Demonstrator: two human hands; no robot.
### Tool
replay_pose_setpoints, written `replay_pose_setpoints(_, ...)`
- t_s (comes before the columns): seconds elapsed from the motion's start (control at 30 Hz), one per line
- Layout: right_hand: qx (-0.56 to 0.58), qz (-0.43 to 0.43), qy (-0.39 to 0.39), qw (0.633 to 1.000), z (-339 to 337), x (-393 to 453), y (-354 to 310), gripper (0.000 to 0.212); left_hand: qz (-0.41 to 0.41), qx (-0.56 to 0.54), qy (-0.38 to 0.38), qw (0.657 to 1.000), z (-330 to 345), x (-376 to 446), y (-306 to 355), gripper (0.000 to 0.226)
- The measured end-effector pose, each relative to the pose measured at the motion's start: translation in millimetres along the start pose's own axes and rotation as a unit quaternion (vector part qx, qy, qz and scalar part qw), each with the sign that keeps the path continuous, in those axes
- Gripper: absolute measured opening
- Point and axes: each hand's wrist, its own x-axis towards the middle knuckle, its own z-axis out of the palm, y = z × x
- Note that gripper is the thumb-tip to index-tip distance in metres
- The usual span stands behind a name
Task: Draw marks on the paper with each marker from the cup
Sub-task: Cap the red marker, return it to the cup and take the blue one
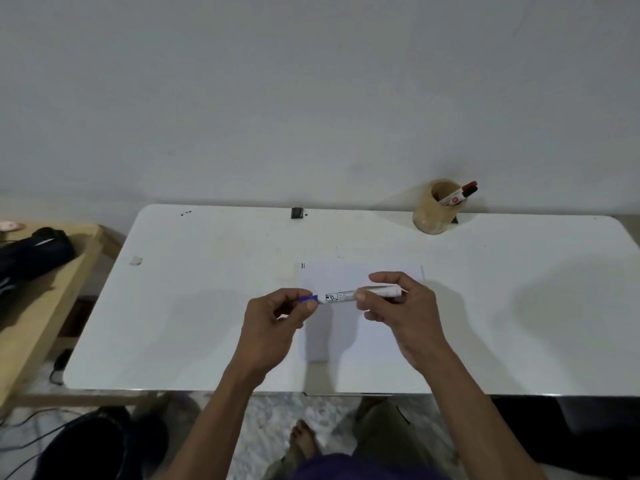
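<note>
A white marker with a blue cap (341, 296) lies level above the white paper (356, 337), held between both hands. My left hand (277, 317) pinches the blue cap at its left end. My right hand (401, 306) grips the white barrel. The cap sits on the marker. Two short black marks (303, 266) show at the paper's far left corner. A tan cup (437, 207) stands at the back right of the white table (194, 306), with two markers (460, 195) leaning in it, one red-capped, one dark-capped.
A small black object (296, 213) sits at the table's far edge. A wooden bench (38, 299) with a black bag (33, 252) stands to the left. Cables and a dark bag lie on the floor below left. My foot shows under the table.
</note>
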Motion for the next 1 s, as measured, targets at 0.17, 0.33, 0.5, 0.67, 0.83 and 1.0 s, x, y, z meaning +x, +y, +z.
replay_pose_setpoints(0.17,0.098,0.072,-0.004,0.993,29,-6,17,0.021,-0.008,0.008,-0.001,1.000,1,-4,-10,0.008)
replay_pose_setpoints(0.33,0.042,0.057,-0.023,0.997,41,6,32,0.009,-0.043,0.039,-0.001,0.998,-3,6,-14,0.018)
replay_pose_setpoints(0.5,0.118,0.050,0.007,0.992,26,47,18,0.009,-0.079,0.038,0.064,0.994,-24,39,-11,0.015)
replay_pose_setpoints(0.67,0.084,0.036,0.006,0.996,18,77,8,0.008,-0.057,0.194,0.151,0.968,-29,94,-5,0.007)
replay_pose_setpoints(0.83,0.068,0.055,0.008,0.996,20,97,11,0.007,-0.020,0.316,0.151,0.936,-24,145,-14,0.006)
replay_pose_setpoints(1.0,0.055,0.067,0.013,0.996,18,111,16,0.004,-0.034,0.384,0.115,0.916,-24,174,-30,0.013)
